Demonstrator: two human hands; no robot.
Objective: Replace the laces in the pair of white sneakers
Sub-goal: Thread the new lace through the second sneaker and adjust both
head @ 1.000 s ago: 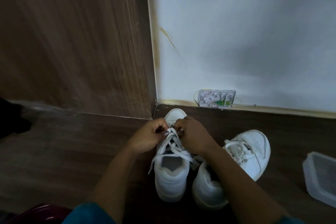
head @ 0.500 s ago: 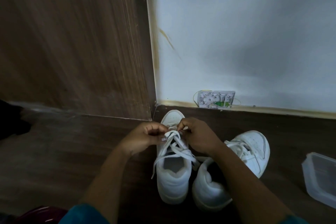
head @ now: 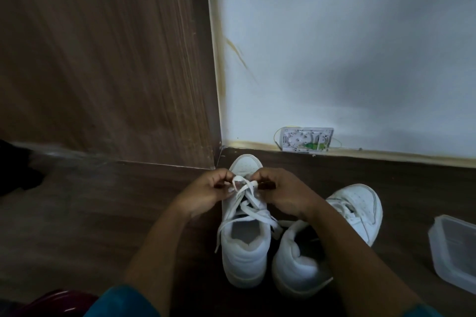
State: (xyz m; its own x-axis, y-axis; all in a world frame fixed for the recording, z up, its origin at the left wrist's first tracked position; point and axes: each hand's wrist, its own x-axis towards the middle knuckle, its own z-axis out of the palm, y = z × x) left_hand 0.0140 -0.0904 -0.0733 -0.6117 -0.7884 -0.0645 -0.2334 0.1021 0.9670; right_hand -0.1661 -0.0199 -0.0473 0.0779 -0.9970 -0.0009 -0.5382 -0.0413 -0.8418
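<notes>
Just between left grip (head: 206,194), right grip (head: 282,195): lace (head: 243,183)

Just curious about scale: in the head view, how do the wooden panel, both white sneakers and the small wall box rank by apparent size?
1. Wooden panel, largest by far.
2. Sneaker being laced and other sneaker: alike, unranked, an arm hiding part of the second.
3. Wall box, smallest.

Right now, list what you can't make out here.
Head view:
- Front eyelets of the sneaker being laced: covered by the left hand and right hand pinching the lace.
- Middle of the other sneaker: behind the right forearm.
- Plastic container: cut by right edge; contents unclear.
- Dark thing, left edge: cut off, blurred.
- Wall box: too small to tell.
</notes>
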